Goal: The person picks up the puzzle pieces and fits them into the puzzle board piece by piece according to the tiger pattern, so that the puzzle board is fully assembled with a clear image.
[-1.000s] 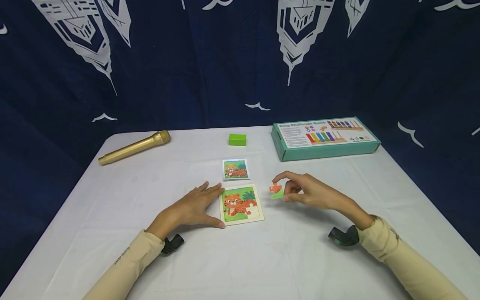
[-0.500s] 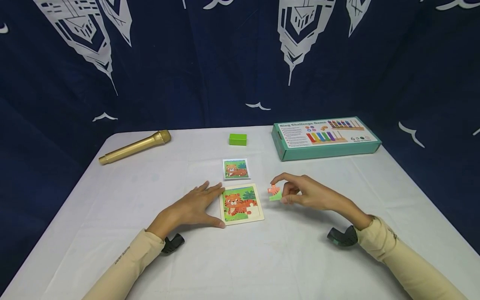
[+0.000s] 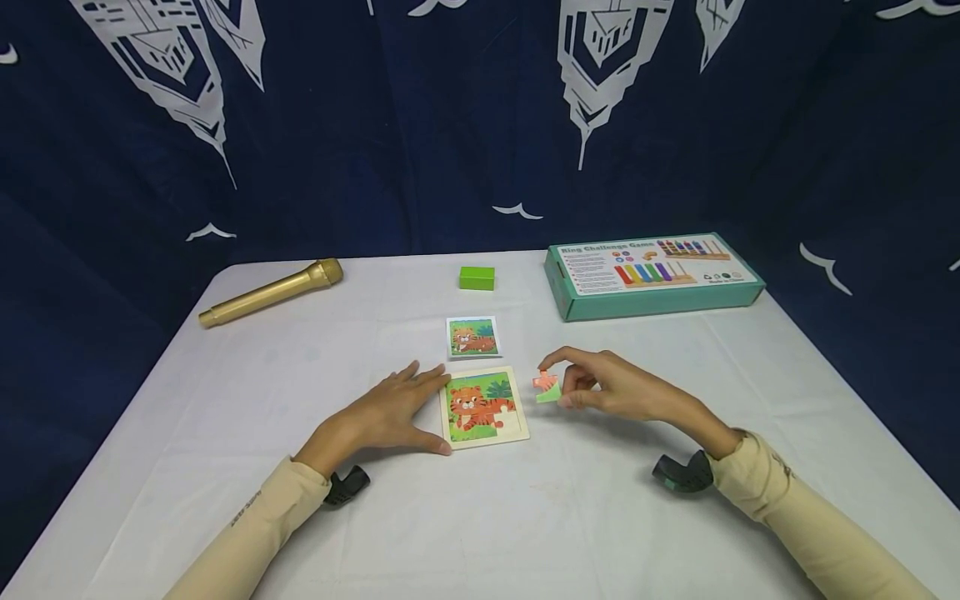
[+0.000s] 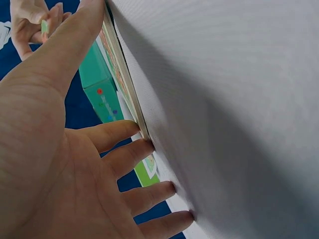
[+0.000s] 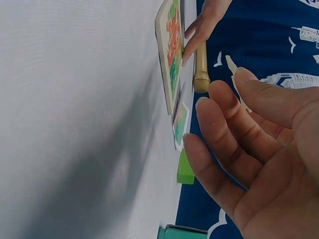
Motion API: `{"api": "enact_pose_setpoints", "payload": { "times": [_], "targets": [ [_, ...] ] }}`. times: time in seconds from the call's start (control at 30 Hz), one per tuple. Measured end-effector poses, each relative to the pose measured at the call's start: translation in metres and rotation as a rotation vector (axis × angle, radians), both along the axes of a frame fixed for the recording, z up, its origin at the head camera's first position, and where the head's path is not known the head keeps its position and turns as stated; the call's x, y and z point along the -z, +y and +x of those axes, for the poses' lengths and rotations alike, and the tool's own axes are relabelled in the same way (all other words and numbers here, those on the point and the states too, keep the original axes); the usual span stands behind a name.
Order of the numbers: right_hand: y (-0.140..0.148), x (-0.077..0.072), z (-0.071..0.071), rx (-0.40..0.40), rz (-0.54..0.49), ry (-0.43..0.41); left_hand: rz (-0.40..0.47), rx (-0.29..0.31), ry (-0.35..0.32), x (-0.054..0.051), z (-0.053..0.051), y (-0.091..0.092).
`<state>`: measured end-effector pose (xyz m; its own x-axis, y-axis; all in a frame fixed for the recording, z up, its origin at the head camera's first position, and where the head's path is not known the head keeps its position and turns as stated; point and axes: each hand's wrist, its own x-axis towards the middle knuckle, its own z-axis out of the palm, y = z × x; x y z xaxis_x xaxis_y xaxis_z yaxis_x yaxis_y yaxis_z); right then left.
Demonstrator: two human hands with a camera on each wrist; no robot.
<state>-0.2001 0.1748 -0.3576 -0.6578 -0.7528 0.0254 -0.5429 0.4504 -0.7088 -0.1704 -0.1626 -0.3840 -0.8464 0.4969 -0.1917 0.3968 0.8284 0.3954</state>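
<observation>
A square tiger jigsaw puzzle (image 3: 480,407) in a pale wooden frame lies flat on the table, with a bare piece-shaped gap at its lower right. My left hand (image 3: 386,412) rests along its left edge, fingers spread and fairly straight; in the left wrist view the fingertips touch the frame's side and the cloth. Right of the puzzle, above the table, my right hand (image 3: 615,383) pinches an orange-and-green puzzle piece (image 3: 547,387) between thumb and fingers. The right wrist view shows that piece (image 5: 234,74) edge-on, apart from the frame.
Just behind the puzzle lies a small tiger picture card (image 3: 473,337). Farther back sit a green block (image 3: 477,278), a gold microphone (image 3: 272,293) at left and a teal game box (image 3: 652,279) at right. A dark blue curtain (image 3: 450,125) hangs beyond the table's far edge.
My right hand has moved slightly left with the puzzle piece, closer to the frame, and the piece has tilted a little. The left hand stays in place.
</observation>
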Motion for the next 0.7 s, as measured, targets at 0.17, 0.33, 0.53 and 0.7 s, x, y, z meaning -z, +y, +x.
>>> {"api": "enact_pose_setpoints", "payload": {
  "times": [0.17, 0.33, 0.53, 0.7],
  "targets": [
    [-0.0010, 0.0018, -0.0006, -0.012, -0.003, 0.002, 0.005, 0.002, -0.003, -0.0006, 0.0002, -0.0002],
    [-0.0021, 0.0028, -0.0008, -0.013, 0.003, -0.001, 0.004, 0.002, -0.004, -0.0014, 0.0005, -0.0003],
    [-0.0035, 0.0023, -0.0007, -0.011, 0.010, -0.014, 0.009, 0.002, 0.000, -0.0018, 0.0006, -0.0005],
    [-0.0042, 0.0023, -0.0003, -0.012, 0.009, -0.018, 0.011, 0.003, 0.002, -0.0019, 0.0008, -0.0009]
  ]
}}
